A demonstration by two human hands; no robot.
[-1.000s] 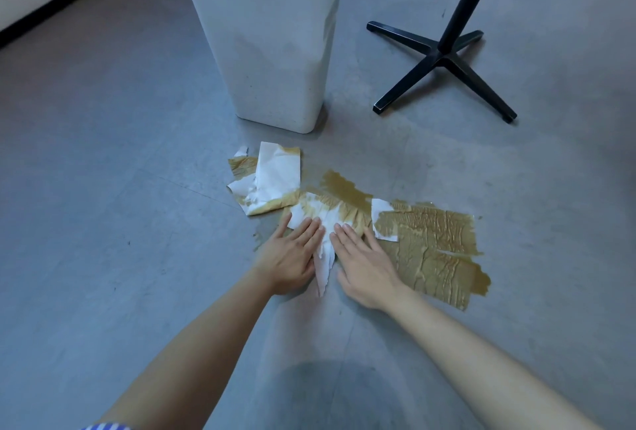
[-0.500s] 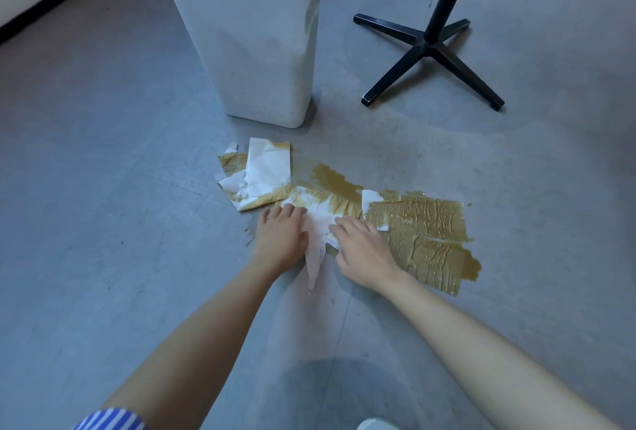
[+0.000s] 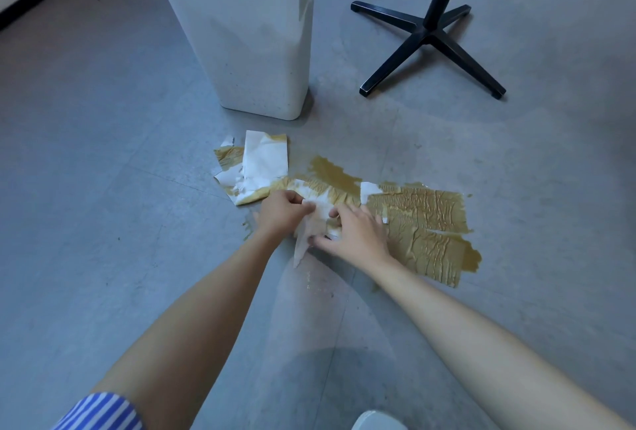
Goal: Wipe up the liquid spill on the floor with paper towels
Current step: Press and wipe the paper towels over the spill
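Note:
A brown liquid spill [image 3: 332, 173] lies on the grey floor, covered mostly by paper towels. A soaked brown towel [image 3: 426, 223] is flat on the right. A partly white towel [image 3: 263, 164] lies on the left, below the bin. Between them sits a crumpled white middle towel [image 3: 318, 214]. My left hand [image 3: 280, 212] is curled on its left edge and my right hand [image 3: 358, 235] grips its right side, bunching it between the two hands.
A tall white bin [image 3: 247, 33] stands just behind the towels. A black cross-shaped stand base [image 3: 428, 37] is at the back right. A wet film [image 3: 309, 292] streaks the floor toward me. A white object [image 3: 377, 421] shows at the bottom edge.
Both hands went from flat, fingers spread on the middle towel, to curled and gripping it. The towel has bunched up between them.

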